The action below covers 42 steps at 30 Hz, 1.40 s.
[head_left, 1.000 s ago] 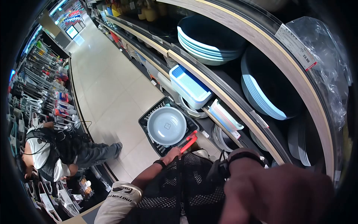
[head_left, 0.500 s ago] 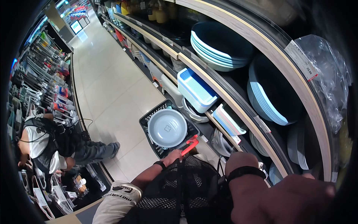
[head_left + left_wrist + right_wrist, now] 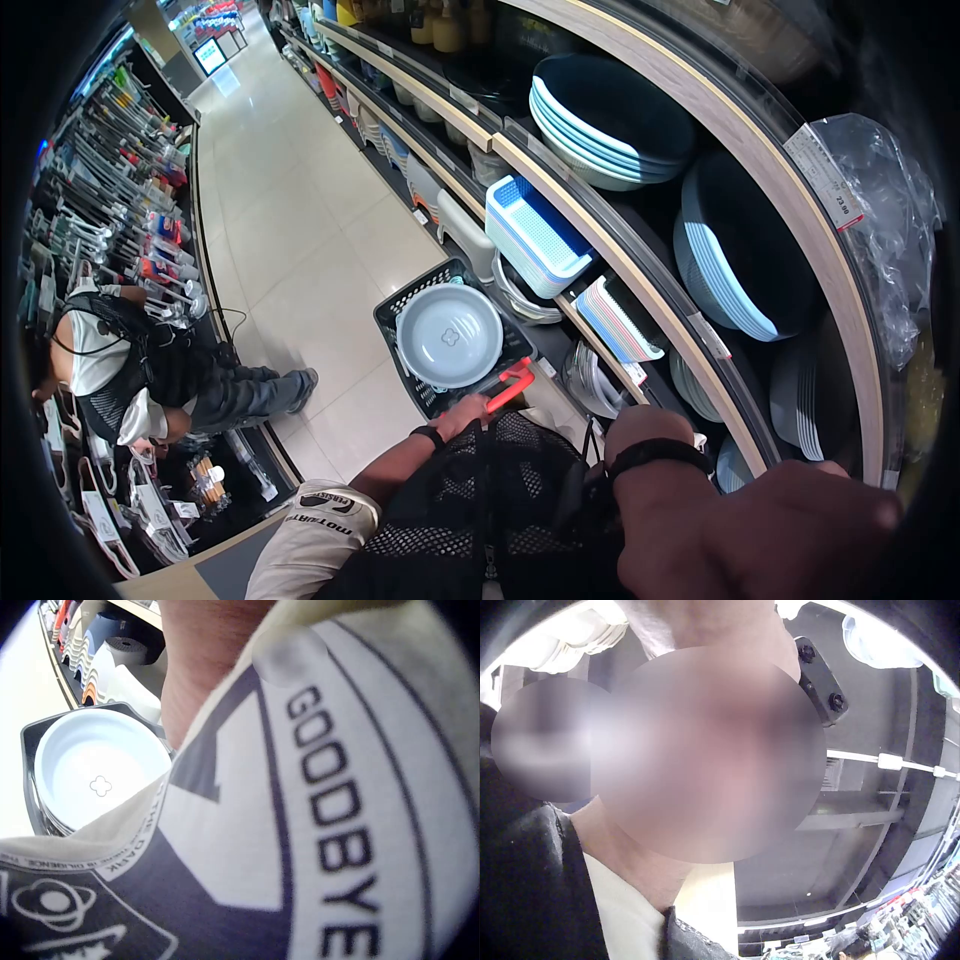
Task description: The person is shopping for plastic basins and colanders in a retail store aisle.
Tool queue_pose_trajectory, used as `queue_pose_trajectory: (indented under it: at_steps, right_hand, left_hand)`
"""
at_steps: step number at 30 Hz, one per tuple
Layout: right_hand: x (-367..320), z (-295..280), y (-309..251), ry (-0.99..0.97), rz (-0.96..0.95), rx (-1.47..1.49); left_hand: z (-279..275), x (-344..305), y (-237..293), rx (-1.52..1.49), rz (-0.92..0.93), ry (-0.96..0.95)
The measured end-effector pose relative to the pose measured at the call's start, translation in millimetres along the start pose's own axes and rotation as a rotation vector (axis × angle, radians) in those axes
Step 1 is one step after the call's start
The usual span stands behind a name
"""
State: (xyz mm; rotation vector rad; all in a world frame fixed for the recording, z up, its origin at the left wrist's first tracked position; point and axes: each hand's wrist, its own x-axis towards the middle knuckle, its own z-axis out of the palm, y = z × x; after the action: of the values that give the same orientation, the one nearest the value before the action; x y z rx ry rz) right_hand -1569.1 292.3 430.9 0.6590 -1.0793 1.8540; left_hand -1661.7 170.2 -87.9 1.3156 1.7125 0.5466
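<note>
In the head view, my left hand (image 3: pixel 465 415) grips the red handle (image 3: pixel 512 388) of a black perforated basket (image 3: pixel 392 325). A round pale blue-grey basin (image 3: pixel 450 335) with a flower mark in its base lies in the basket; the basin (image 3: pixel 97 761) also shows in the left wrist view, where cloth covers much of the frame. My right hand (image 3: pixel 760 535) is raised close to the head camera at the lower right. Its fingers are not clearly visible, and nothing held can be made out.
Shelves on the right hold stacked large basins (image 3: pixel 610 120), blue and white rectangular baskets (image 3: pixel 535 235) and striped trays (image 3: pixel 615 320). Wrapped plastic (image 3: pixel 880 230) hangs at far right. Left of the tiled aisle (image 3: pixel 290 210), a person (image 3: pixel 130 370) stands beside hanging tools (image 3: pixel 130 210).
My right hand has turned and shifted slightly, showing more of the wrist. The shelves have shifted right and down in the head view. The left hand still grips the handle.
</note>
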Motion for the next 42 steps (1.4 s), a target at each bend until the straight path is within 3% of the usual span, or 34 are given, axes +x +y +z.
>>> queue_pose_trajectory:
  at_steps: [3,13,20,24,28,29,31,33,35,37,39,40,42]
  right_hand:
    - [3,-3,-1,-0.004,-0.011,-0.001]
    - [18,-19,-4,-0.013,-0.042,0.001]
    - [16,-17,-1,-0.023,-0.080,-0.021]
    - [14,-32,-21,-0.034,-0.105,-0.056]
    - [0,-40,-56,-0.051,-0.128,-0.145]
    - [-12,-43,-69,-0.057,-0.132,-0.179]
    - [6,-44,-42,0.109,-0.495,-0.736]
    - [-11,-79,-68,0.071,-0.345,-1.250]
    - [-19,-97,-92,0.062,-0.054,-1.812]
    - [-29,-123,-108,0.123,0.068,-2.136]
    - [-45,-148,-124,0.231,0.228,-2.233]
    - [-51,-151,-131,0.310,0.399,-2.322]
    - [-64,-164,-144,0.361,0.554,-2.363]
  left_hand:
    - [9,5,-15,0.097,0.079,-0.020]
    - [6,3,-13,0.098,0.014,-0.050]
    - [-5,-2,1,0.059,0.072,-0.036]
    - [3,1,-15,0.070,0.251,0.035]
    - [-2,0,-17,0.118,0.300,0.010]
    - [-2,0,-16,0.086,0.217,-0.024]
    - [10,6,-38,0.163,0.270,-0.019]
    - [6,6,-29,0.163,0.284,-0.029]
    - [8,5,-32,0.126,0.170,-0.058]
    - [1,3,-24,0.091,0.154,-0.083]
    - [-1,2,-21,0.056,0.132,-0.102]
    - [-1,1,-22,0.103,0.217,-0.059]
    - [-4,1,-13,0.146,0.306,-0.012]
